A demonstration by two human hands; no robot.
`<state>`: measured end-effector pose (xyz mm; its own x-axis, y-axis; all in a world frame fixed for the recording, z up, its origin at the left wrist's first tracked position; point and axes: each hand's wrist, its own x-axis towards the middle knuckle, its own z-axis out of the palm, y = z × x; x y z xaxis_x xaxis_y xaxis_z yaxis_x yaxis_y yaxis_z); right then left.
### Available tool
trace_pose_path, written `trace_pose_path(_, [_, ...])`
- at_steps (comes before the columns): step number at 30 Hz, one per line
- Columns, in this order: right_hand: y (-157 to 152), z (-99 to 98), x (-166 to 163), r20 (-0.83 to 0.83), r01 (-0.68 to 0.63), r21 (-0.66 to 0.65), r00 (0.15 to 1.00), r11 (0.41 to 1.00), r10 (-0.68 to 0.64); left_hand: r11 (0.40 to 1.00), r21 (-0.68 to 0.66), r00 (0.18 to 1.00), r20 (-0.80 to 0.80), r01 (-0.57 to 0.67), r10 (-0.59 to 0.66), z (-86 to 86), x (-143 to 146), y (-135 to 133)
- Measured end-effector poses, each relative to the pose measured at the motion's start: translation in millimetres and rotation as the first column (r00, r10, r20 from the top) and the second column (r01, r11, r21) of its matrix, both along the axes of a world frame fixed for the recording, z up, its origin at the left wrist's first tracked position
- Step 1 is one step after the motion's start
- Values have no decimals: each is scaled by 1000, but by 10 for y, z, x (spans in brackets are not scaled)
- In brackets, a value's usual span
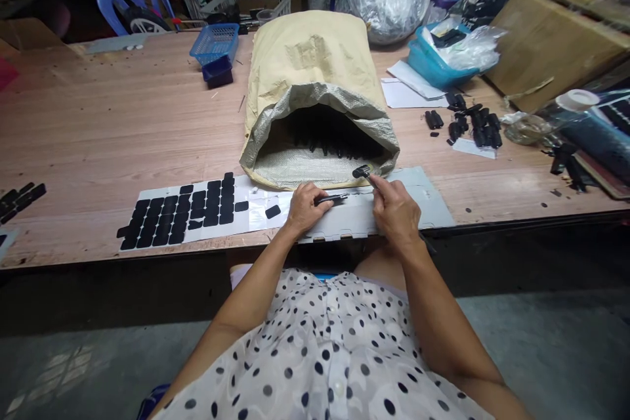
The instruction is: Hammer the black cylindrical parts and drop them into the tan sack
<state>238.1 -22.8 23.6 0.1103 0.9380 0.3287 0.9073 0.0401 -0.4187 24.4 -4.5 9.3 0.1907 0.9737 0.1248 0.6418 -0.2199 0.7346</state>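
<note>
The left hand (305, 207) pinches a slim black plastic strip (335, 198) at the wooden counter's (123, 125) near edge, fingers clamped on its left end. Its long axis runs left-right toward the right hand (394, 210), just beside. Those fingers grip a small black-tipped tool (363, 172), angled at the open tan woven sack (315, 79) beyond. Rows of black foam pads (187, 213) lie off left.

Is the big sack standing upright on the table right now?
No, the sack lies on its side on the table, its open mouth toward the near edge, with black parts inside.
</note>
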Motion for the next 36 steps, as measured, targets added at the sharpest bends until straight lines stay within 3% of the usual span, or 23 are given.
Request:
trace_pose_path(3, [165,-101,71,118,47,-15,992,999,-45,1000,4,1000,14,24,-24,-1,-24,-1])
trace_pose_path(8, [166,-211,36,157,63,33,985,997,-68,1000,11,999,25,25,-26,2,-51,-14])
trace_pose_path(20, [147,-279,6,190,90,56,977,994,-99,1000,0,990,140,13,-13,43,-96,-63])
trace_pose_path(27, [164,-274,-4,208,85,51,974,995,-94,999,21,996,81,33,-34,40,-105,-31])
trace_pose_path(32, [169,-268,-20,228,81,44,970,996,-89,964,139,972,-88,228,-218,152,-86,-337])
trace_pose_path(36, [167,-273,-30,229,86,49,969,995,-95,837,49,839,-53,544,-542,102,-45,-838])
